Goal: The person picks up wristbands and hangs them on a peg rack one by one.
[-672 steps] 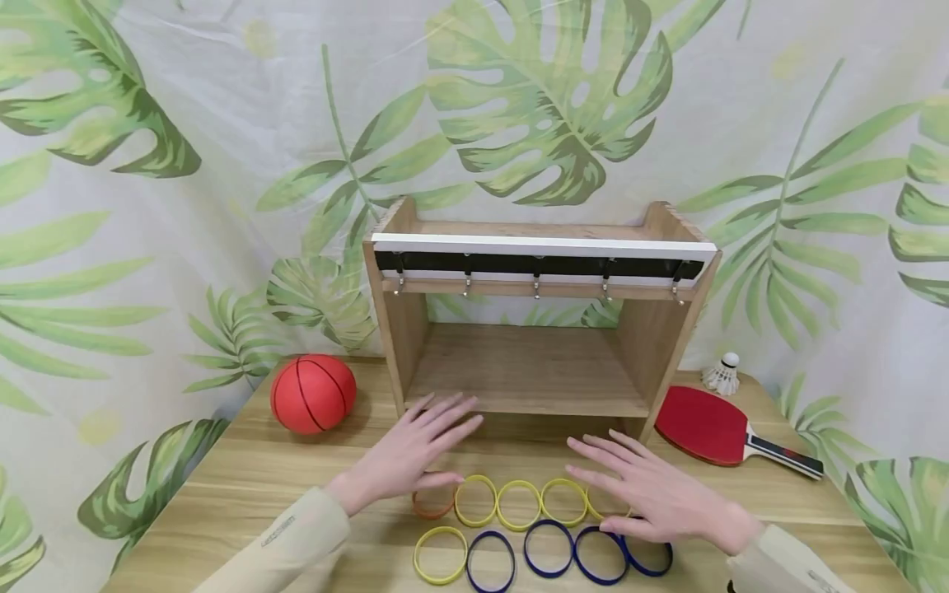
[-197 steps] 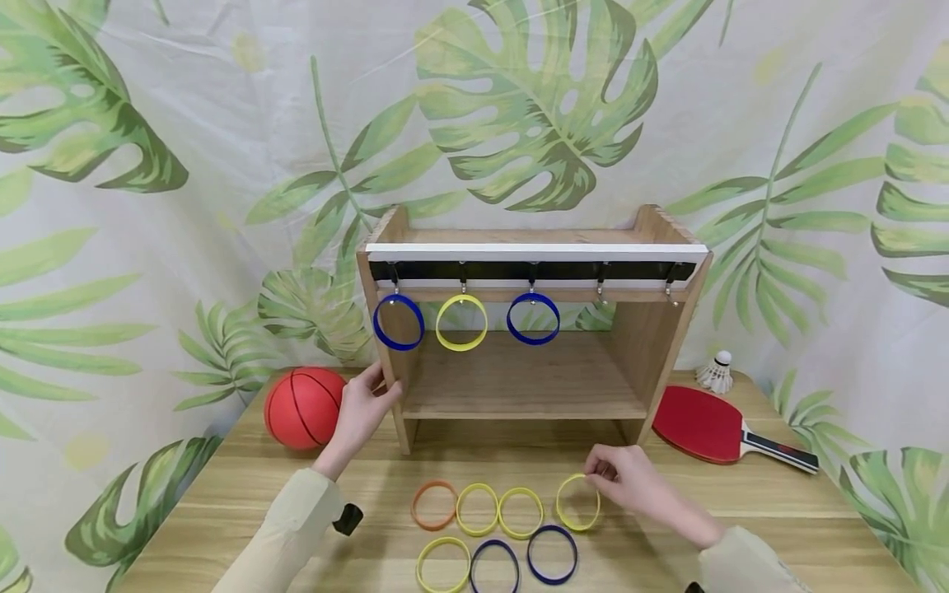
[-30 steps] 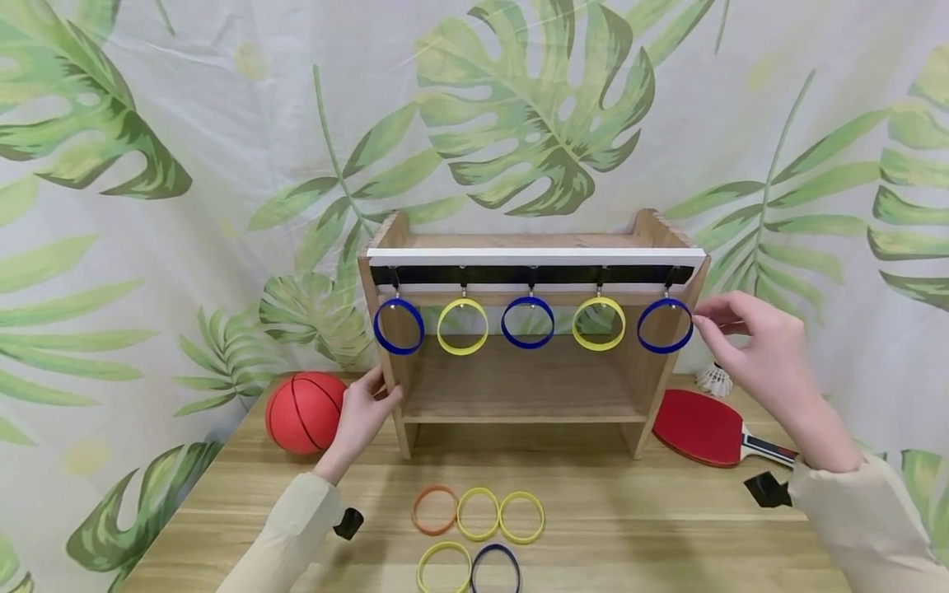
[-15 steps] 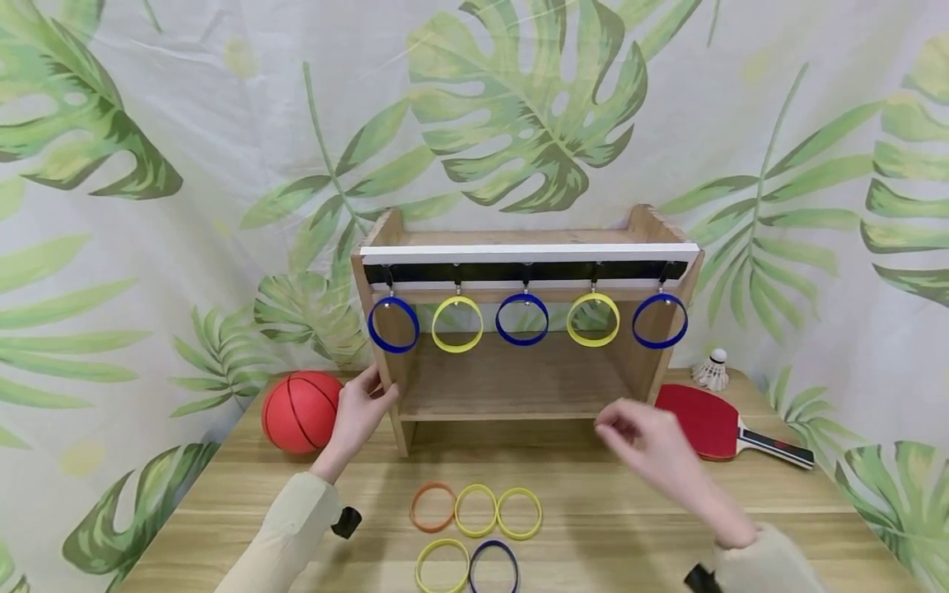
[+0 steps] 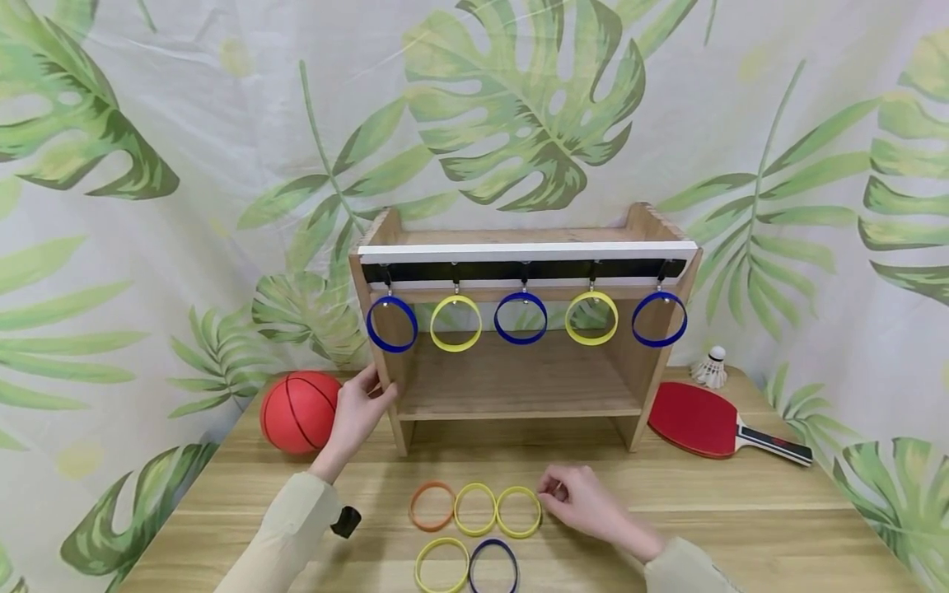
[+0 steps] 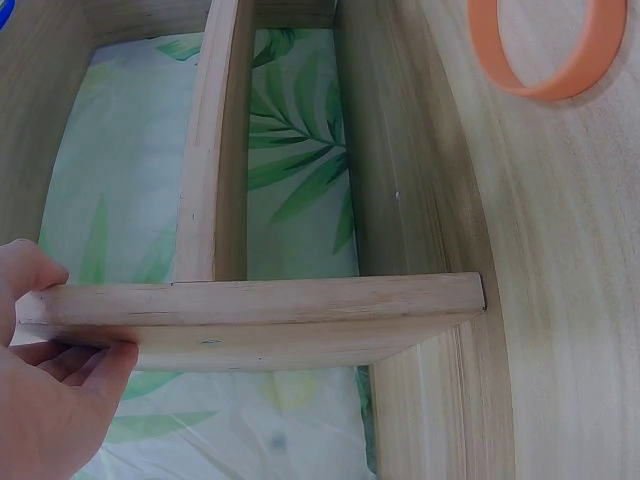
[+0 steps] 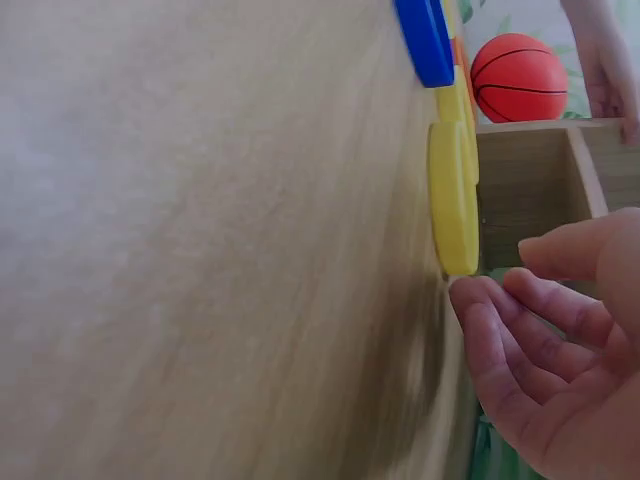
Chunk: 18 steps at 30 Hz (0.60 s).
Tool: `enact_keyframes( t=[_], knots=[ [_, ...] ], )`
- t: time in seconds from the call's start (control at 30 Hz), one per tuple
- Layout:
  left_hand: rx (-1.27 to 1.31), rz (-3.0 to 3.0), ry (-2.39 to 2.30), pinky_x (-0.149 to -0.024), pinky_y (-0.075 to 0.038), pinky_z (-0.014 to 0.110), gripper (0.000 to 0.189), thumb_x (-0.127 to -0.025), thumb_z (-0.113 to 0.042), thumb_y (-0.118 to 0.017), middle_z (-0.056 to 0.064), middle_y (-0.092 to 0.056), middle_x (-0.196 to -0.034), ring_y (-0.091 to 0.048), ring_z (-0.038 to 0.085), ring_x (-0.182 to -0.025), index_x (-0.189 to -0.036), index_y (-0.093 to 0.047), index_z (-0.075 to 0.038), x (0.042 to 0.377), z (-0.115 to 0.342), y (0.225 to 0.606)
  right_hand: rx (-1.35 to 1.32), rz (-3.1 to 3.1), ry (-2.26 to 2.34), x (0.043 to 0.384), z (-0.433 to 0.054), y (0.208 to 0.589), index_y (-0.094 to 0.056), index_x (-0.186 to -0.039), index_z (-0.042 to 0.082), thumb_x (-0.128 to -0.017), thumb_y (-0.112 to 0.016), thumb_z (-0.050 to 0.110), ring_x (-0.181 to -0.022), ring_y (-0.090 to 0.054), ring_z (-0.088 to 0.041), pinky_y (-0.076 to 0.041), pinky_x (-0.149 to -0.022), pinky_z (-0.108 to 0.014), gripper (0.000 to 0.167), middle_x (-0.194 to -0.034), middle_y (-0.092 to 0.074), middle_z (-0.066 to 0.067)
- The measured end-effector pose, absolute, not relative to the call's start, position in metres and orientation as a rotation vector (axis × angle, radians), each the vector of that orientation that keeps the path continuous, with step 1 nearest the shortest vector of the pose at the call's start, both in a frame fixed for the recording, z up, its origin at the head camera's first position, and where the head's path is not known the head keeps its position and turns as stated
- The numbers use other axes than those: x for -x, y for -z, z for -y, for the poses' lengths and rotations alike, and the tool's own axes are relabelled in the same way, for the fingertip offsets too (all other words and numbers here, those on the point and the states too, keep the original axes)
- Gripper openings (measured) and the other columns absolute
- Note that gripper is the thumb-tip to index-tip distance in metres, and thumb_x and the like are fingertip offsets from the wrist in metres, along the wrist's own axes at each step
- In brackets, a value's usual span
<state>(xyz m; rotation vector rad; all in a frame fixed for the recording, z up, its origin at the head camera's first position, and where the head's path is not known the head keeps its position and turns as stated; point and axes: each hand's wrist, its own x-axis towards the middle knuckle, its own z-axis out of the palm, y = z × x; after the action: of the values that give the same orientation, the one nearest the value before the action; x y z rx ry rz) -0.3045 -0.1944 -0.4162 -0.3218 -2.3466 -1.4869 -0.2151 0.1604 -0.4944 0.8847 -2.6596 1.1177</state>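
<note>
My left hand grips the left side panel of a small wooden shelf, its thumb in front; the left wrist view shows thumb and fingers on either side of the board edge. Low over the table, my right hand has its fingertips right at the edge of a yellow wristband. In the right wrist view the thumb and fingers are parted beside that yellow band. Beside it lie another yellow wristband, an orange one, and in front a yellow one and a blue one.
From the shelf's hook rail hang blue wristbands and yellow wristbands, alternating, one per hook. A red basketball sits left of the shelf. To the right are a red table tennis paddle and a shuttlecock.
Wristbands have gone from the table onto the hooks. Over the last second my right hand has left the rightmost blue band and come down left to the table. My left hand stays put.
</note>
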Motion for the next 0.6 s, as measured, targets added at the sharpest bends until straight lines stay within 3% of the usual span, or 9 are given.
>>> enact_keyframes(
  t=[0.3, 0.6],
  knots=[
    [0.329, 2.350, 1.521, -0.095, -0.058, 0.033, 0.038, -0.092, -0.003, -0.061, 0.020, -0.067, -0.126, -0.063, 0.029, -0.121, -0.130, -0.062, -0.003, 0.303, 0.194, 0.415, -0.844, 2.773, -1.114, 0.228, -0.149, 0.498, -0.067, -0.084, 0.008, -0.087, -0.071, 0.007, -0.064, -0.050, 0.007, -0.047, -0.056, -0.012, 0.005, -0.074, -0.067, 0.000],
    [0.333, 2.370, 1.493, -0.095, -0.058, 0.038, 0.037, -0.091, 0.001, -0.060, 0.026, -0.067, -0.124, -0.063, 0.033, -0.120, -0.128, -0.061, 0.006, 0.281, 0.185, 0.389, -0.872, 2.816, -1.076, 0.233, -0.144, 0.499, -0.066, -0.078, 0.008, -0.084, -0.073, 0.004, -0.060, -0.047, 0.007, -0.046, -0.054, -0.011, 0.009, -0.069, -0.065, 0.001]
  ],
)
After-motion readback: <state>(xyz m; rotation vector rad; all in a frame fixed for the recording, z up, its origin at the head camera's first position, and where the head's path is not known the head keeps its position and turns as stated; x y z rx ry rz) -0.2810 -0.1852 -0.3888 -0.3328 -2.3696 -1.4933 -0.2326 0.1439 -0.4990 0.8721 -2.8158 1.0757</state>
